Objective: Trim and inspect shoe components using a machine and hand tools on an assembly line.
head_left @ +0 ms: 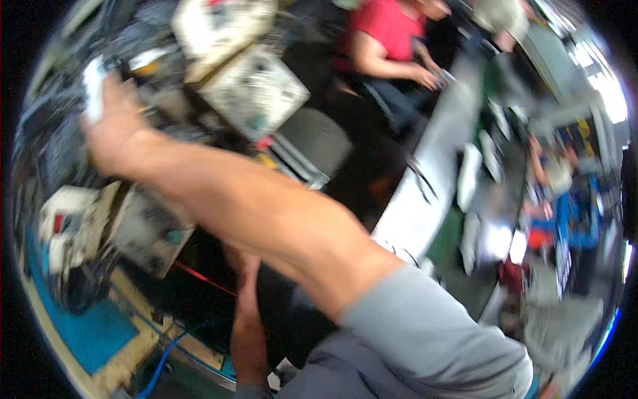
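My right arm, in a grey sleeve, stretches across the view to the far left. At its end my right hand (118,123), smeared by motion, is closed around a white elongated piece (94,90) whose kind I cannot make out. Dark, cluttered machine parts (50,136) surround that hand. My left forearm (249,326) rises from the lower edge, and the left hand is hidden behind the right forearm.
Cream machine boxes with knobs (252,93) stand beyond my right arm, another box (149,229) nearer. A grey conveyor (425,189) runs at the right, with white shoe-like pieces (469,176) beside it. A co-worker in red (392,33) sits beyond. A blue hose (159,362) hangs low left.
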Tool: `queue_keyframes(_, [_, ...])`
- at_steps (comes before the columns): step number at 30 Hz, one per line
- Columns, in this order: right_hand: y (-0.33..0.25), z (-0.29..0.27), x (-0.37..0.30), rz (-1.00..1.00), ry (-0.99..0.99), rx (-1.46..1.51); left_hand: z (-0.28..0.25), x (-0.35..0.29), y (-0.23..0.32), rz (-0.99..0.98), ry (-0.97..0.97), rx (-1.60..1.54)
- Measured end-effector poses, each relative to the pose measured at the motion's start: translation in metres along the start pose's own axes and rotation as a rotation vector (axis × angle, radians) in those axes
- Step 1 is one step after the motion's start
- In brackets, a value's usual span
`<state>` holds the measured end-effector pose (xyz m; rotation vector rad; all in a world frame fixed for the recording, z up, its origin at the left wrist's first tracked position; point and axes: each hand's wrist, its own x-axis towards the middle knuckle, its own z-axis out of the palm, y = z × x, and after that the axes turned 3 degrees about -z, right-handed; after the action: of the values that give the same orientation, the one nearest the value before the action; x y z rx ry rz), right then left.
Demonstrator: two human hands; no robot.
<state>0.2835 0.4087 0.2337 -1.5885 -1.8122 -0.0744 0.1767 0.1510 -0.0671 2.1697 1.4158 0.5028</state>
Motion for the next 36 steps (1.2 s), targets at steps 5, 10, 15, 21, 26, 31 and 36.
queue_keyframes(5, [0.018, -0.019, -0.212, -0.175, 0.160, 0.339, 0.014, 0.009, -0.070, 0.048, 0.001, -0.218])
queue_keyframes(10, [0.082, -0.173, -0.606, 0.740, -0.065, 0.030, 0.019, 0.019, -0.049, -0.028, -0.027, -0.028])
queue_keyframes(15, [-0.046, -0.403, -0.880, 1.713, 0.072, -0.531, 0.019, 0.027, -0.052, -0.056, -0.068, 0.066])
queue_keyframes(21, [-0.193, -0.345, -0.970, 2.067, -0.247, -0.164, 0.014, 0.033, -0.041, -0.057, -0.178, 0.098])
queue_keyframes(26, [-0.129, -0.288, -0.998, 1.757, 0.280, -0.267, 0.028, 0.027, -0.030, -0.057, -0.201, 0.062])
queue_keyframes(31, [-0.043, -0.318, -0.975, 1.823, 0.204, -0.179, 0.014, 0.027, -0.031, -0.121, -0.199, 0.088])
queue_keyframes(36, [0.040, -0.367, -0.931, 1.621, 0.526, -0.096, 0.008, -0.020, 0.066, 0.318, -0.056, 0.051])
